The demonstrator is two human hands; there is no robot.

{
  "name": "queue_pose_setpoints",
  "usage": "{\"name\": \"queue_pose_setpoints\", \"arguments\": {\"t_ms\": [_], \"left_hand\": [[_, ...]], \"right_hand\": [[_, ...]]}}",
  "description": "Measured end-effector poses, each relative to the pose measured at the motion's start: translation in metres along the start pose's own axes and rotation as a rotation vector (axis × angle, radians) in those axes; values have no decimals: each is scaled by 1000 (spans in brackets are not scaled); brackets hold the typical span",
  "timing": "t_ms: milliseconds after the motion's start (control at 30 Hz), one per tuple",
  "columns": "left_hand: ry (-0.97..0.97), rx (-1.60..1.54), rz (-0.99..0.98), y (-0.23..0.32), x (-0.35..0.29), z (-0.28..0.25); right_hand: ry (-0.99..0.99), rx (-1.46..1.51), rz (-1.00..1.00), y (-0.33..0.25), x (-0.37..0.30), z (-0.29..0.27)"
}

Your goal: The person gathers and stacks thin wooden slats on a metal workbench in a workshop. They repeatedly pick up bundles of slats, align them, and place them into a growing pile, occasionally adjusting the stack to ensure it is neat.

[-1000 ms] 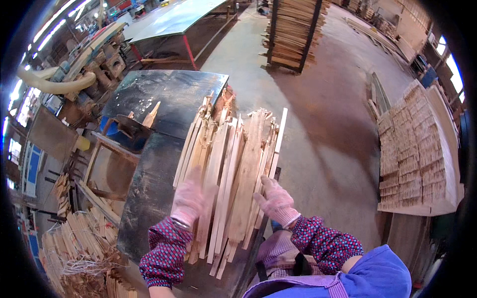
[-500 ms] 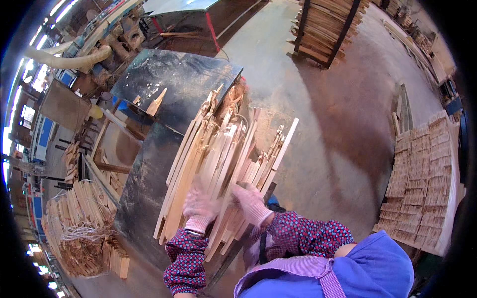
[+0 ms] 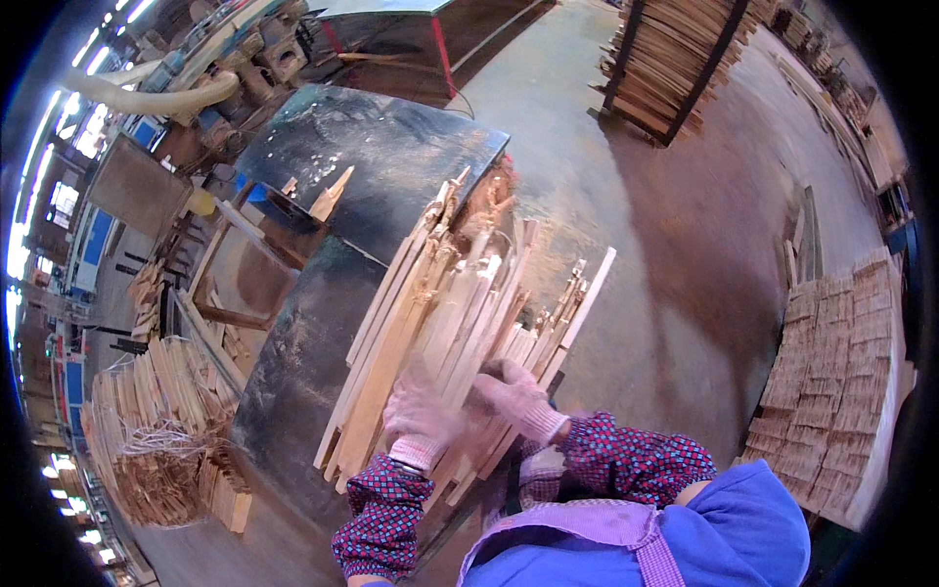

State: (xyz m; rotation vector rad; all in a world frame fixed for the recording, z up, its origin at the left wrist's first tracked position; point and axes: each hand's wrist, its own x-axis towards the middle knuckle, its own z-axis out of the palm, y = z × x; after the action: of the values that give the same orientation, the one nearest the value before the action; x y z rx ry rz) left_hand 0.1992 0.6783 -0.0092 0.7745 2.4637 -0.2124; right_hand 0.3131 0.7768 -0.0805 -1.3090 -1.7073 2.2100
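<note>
I'm seeing long pale wooden strips (image 3: 460,318) lying on a black tabletop (image 3: 303,342). Pink-gloved left hand (image 3: 423,419): blurred, can't tell fingers; pink-gloved right hand (image 3: 521,399): fingers bent, grip unclear. Uneven pushing risks spilling strips.

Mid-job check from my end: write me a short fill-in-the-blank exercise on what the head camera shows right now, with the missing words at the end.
1. The gloves on the left hand and right hand are ____.
2. The long strips by the hands are made of ____.
3. In the picture, the tied bundle is to the ____ of the dark tabletop.
4. The legs of the pale tabletop are ____.

Missing words: pink; wood; left; red.
</note>
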Motion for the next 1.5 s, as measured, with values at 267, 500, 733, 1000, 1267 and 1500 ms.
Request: {"name": "queue_pose_setpoints", "arguments": {"t_ms": [267, 500, 733, 1000, 1267, 1500], "left_hand": [[424, -307, 215, -79, -26, -34], [391, -133, 22, -174, 61, -89], [99, 62, -105, -187, 127, -78], [91, 20, 0, -186, 151, -32], [8, 15, -26, -175, 150, -49], [-19, 42, -12, -172, 152, -52]], "right_hand": [[-128, -442, -475, -37, 18, -3], [-194, -1415, -1313, -51, 99, 88], [-184, -1645, -1235, -33, 126, 116], [-344, -1648, -1040, -82, 95, 112], [-318, -1675, -1056, -81, 98, 116], [-290, -1663, -1086, -74, 102, 122]]}}
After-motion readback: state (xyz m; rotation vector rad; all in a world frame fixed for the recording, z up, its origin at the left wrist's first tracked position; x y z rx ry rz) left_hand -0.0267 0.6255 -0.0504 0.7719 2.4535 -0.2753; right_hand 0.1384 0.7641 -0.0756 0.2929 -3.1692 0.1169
